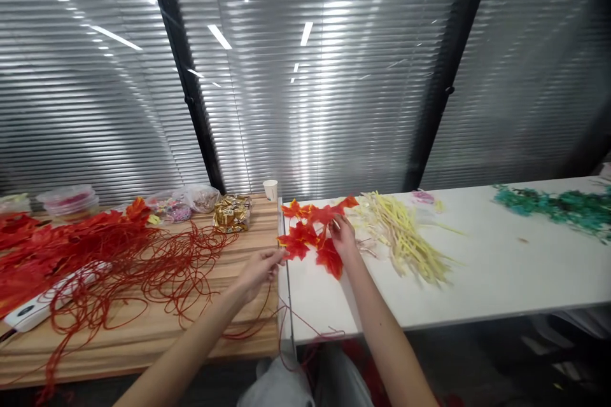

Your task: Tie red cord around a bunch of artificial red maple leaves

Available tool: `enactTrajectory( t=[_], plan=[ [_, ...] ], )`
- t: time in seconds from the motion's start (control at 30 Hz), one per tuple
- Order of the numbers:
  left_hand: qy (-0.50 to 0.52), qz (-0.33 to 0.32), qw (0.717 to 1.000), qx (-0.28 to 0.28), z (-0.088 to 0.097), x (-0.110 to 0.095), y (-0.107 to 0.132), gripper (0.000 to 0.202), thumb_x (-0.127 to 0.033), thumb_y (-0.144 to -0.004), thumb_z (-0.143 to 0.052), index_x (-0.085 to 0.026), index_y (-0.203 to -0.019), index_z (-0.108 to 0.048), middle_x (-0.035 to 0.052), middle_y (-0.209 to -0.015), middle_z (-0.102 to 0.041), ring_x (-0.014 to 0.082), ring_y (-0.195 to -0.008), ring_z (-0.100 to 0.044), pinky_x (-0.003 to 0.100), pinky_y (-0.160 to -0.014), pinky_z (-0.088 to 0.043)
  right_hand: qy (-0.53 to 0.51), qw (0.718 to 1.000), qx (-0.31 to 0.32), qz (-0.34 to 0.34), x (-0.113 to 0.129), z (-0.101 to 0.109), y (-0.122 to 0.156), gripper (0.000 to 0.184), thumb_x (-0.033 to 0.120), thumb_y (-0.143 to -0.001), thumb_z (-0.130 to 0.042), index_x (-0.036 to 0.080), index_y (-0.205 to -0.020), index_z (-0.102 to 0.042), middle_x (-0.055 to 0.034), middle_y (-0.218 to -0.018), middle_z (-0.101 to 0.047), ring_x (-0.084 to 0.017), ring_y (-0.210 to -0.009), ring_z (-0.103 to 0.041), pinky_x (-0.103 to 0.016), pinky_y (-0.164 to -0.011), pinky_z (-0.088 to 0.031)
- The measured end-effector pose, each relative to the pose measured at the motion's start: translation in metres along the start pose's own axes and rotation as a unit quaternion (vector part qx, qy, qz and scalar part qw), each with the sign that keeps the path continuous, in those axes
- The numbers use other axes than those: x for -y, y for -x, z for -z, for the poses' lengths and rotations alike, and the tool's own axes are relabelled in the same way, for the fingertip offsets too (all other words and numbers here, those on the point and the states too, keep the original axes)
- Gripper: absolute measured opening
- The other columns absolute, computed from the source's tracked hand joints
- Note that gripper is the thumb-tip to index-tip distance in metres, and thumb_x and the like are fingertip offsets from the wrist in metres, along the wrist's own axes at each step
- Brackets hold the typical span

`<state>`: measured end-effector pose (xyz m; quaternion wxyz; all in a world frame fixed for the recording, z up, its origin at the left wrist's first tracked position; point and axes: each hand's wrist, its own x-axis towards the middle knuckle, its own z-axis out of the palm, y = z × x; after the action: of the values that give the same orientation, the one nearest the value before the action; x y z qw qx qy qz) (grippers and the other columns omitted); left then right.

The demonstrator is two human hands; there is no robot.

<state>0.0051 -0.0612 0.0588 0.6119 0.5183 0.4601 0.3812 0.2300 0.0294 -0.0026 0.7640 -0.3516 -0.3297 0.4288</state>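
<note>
Several red artificial maple leaves with yellow edges hang or lie together at the left end of the white table. My left hand is closed in a pinch at the left edge of this bunch, its fingertips at a leaf tip. Over the bunch's right side, my right hand pinches an upper leaf; part of its grip is hidden behind the fingers. Below the hands, thin red cord loops down over the table edge towards my lap.
On the wooden table lie a tangle of red cord, a heap of red leaves, a white power strip, gold packets and a paper cup. Yellow strips and green foliage occupy the white table.
</note>
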Motion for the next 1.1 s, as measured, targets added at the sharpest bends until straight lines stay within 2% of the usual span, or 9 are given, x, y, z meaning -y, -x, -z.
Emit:
enactTrajectory(
  t=[0.17, 0.3, 0.4, 0.53, 0.63, 0.7, 0.83, 0.93, 1.1],
  plan=[
    [0.012, -0.045, 0.995, -0.093, 0.041, -0.024, 0.014, 0.042, -0.042, -0.054, -0.071, -0.009, -0.08, -0.064, -0.0018, -0.059, -0.052, 0.0012, -0.042, -0.035, 0.015, -0.037, -0.02, 0.001, 0.997, 0.03, -0.074, -0.009, -0.013, 0.012, 0.03, 0.028, -0.052, -0.074, 0.017, -0.072, -0.055, 0.0006, -0.066, -0.062, -0.011, -0.054, -0.058, -0.024, -0.054, -0.047],
    [-0.016, -0.07, 0.988, -0.135, 0.058, -0.041, 0.017, 0.038, -0.038, -0.056, -0.071, -0.009, -0.079, -0.064, 0.0024, -0.066, -0.06, 0.0026, -0.042, -0.041, 0.016, -0.039, -0.032, 0.045, 0.996, 0.047, -0.057, -0.01, -0.016, 0.018, 0.03, 0.031, -0.053, -0.073, 0.016, -0.073, -0.057, 0.0012, -0.068, -0.062, -0.009, -0.05, -0.056, -0.021, -0.048, -0.045],
    [-0.026, -0.086, 0.983, -0.158, 0.062, -0.047, 0.019, 0.034, -0.036, -0.058, -0.07, -0.009, -0.077, -0.063, 0.0031, -0.066, -0.062, 0.0039, -0.042, -0.044, 0.018, -0.04, -0.038, 0.059, 0.997, 0.032, -0.03, -0.006, -0.018, 0.019, 0.028, 0.03, -0.056, -0.072, 0.017, -0.075, -0.058, 0.0017, -0.069, -0.061, -0.007, -0.046, -0.054, -0.019, -0.041, -0.04],
    [0.02, -0.094, 0.982, -0.16, 0.054, -0.053, 0.026, 0.029, -0.032, -0.062, -0.069, -0.008, -0.078, -0.063, 0.0041, -0.068, -0.062, 0.005, -0.047, -0.051, 0.017, -0.045, -0.044, -0.037, 0.999, 0.008, -0.009, 0.006, -0.022, 0.016, 0.023, 0.023, -0.055, -0.073, 0.018, -0.074, -0.06, 0.0042, -0.066, -0.059, -0.004, -0.044, -0.049, -0.016, -0.04, -0.04],
    [0.066, -0.093, 0.982, -0.153, 0.04, -0.06, 0.033, 0.026, -0.029, -0.067, -0.066, -0.008, -0.081, -0.063, 0.005, -0.07, -0.063, 0.0041, -0.048, -0.052, 0.016, -0.048, -0.045, -0.167, 0.985, 0.021, -0.021, 0.019, -0.024, 0.017, 0.025, 0.018, -0.055, -0.073, 0.019, -0.076, -0.061, 0.0029, -0.077, -0.063, -0.005, -0.065, -0.058, -0.014, -0.062, -0.049],
    [0.057, -0.108, 0.982, -0.145, 0.03, -0.064, 0.033, 0.027, -0.03, -0.069, -0.064, -0.007, -0.084, -0.063, 0.0058, -0.071, -0.063, 0.0045, -0.047, -0.052, 0.016, -0.047, -0.046, -0.208, 0.975, 0.065, -0.035, 0.028, -0.026, 0.022, 0.023, 0.02, -0.057, -0.072, 0.021, -0.078, -0.062, 0.0024, -0.081, -0.064, -0.008, -0.078, -0.06, -0.017, -0.075, -0.049],
    [-0.045, -0.153, 0.977, -0.139, 0.013, -0.06, 0.014, 0.029, -0.032, -0.071, -0.061, -0.008, -0.087, -0.063, 0.0058, -0.071, -0.063, 0.0082, -0.047, -0.055, 0.021, -0.047, -0.049, -0.175, 0.96, 0.209, -0.063, 0.044, -0.038, 0.044, 0.023, 0.028, -0.063, -0.069, 0.021, -0.085, -0.064, -0.0023, -0.1, -0.064, -0.016, -0.101, -0.056, -0.028, -0.094, -0.042],
    [-0.186, -0.203, 0.951, -0.139, 0.0, -0.045, -0.005, 0.026, -0.033, -0.072, -0.058, -0.011, -0.084, -0.067, 0.0052, -0.072, -0.063, 0.0104, -0.049, -0.055, 0.023, -0.045, -0.048, -0.136, 0.934, 0.322, -0.068, 0.052, -0.051, 0.061, 0.031, 0.032, -0.063, -0.07, 0.02, -0.091, -0.065, -0.0071, -0.114, -0.058, -0.023, -0.112, -0.048, -0.038, -0.1, -0.034],
    [-0.349, -0.273, 0.883, -0.156, -0.013, -0.02, -0.021, 0.014, -0.018, -0.07, -0.058, -0.016, -0.074, -0.071, 0.0043, -0.071, -0.066, 0.0147, -0.066, -0.058, 0.025, -0.062, -0.046, -0.009, 0.936, 0.346, -0.059, 0.037, -0.063, 0.07, 0.033, 0.032, -0.067, -0.067, 0.022, -0.098, -0.065, -0.0069, -0.112, -0.06, -0.023, -0.109, -0.05, -0.038, -0.097, -0.035]
  ],
)
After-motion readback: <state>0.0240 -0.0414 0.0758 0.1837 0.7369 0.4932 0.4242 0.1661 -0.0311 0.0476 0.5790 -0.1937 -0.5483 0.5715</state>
